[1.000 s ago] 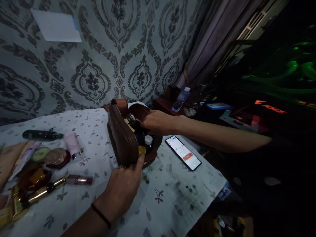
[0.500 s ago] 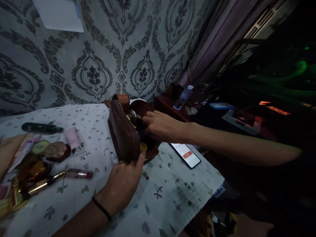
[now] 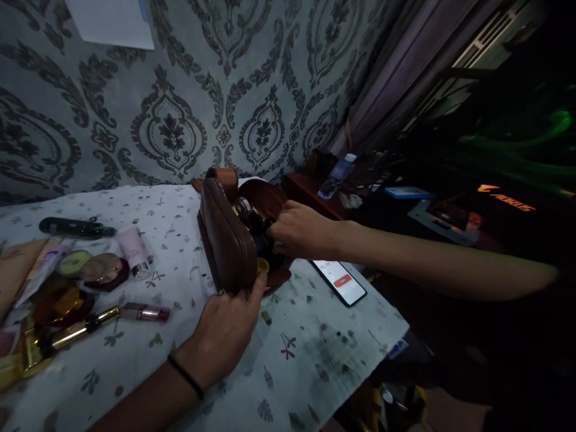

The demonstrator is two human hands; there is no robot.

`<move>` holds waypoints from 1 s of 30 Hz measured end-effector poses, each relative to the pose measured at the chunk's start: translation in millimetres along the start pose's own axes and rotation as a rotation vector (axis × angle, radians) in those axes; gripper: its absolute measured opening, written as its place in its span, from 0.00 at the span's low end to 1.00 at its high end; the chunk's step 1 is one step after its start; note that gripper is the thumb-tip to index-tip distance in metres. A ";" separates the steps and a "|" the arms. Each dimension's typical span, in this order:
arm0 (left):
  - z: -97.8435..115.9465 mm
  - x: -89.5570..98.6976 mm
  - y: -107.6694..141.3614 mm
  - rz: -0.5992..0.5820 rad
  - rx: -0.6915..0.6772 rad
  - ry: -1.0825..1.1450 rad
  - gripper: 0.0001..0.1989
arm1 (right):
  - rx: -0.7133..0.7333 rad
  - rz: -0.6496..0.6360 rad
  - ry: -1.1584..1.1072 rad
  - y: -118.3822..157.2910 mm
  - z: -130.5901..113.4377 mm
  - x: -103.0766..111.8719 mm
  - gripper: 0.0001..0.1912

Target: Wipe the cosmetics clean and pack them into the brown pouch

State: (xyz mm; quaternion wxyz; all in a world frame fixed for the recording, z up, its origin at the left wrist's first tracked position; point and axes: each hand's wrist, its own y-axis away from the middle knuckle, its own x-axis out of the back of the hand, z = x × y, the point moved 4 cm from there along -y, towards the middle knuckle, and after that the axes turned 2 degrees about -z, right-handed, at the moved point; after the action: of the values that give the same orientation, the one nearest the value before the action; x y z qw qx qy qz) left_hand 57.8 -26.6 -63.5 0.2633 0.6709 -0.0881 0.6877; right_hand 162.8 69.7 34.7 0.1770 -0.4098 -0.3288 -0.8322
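A brown leather cosmetic bag (image 3: pixel 225 231) stands unzipped on the printed cloth, its lid folded back to the right. My left hand (image 3: pixel 229 321) grips the near end of the bag, index finger at the rim beside a round yellow item (image 3: pixel 263 265) inside. At the opening, my right hand (image 3: pixel 294 228) has its fingers curled down into the bag; their tips, and whatever they hold, are hidden. Within the bag a small round-topped container (image 3: pixel 243 207) shows near the back, with dark items beside it.
Left of the bag lie a dark green bottle (image 3: pixel 74 228), a pink tube (image 3: pixel 134 251), a compact (image 3: pixel 102 270), a lip gloss tube (image 3: pixel 144 312) and a gold tube (image 3: pixel 83 330). A lit phone (image 3: pixel 342 285) rests on the right. Behind it stands a water bottle (image 3: pixel 336 177).
My right hand has shifted slightly right and its fingers are curled in more at the bag's opening. The left hand keeps its place on the bag. The view has tilted a little.
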 end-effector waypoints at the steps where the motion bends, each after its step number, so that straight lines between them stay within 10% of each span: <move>1: 0.1 0.5 -0.1 -0.008 0.002 -0.002 0.36 | -0.004 -0.007 -0.015 0.1 -0.1 1.7 0.13; 30: 1.6 2.2 -0.4 -0.008 -0.018 -0.037 0.37 | 0.043 -0.087 -0.031 2.5 -4.1 10.0 0.12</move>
State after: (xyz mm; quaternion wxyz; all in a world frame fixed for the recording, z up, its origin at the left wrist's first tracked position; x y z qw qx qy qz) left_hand 59.5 -26.5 -61.3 0.2703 0.6814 -0.0965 0.6733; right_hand 155.9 64.8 41.8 0.1440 -0.4041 -0.3667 -0.8255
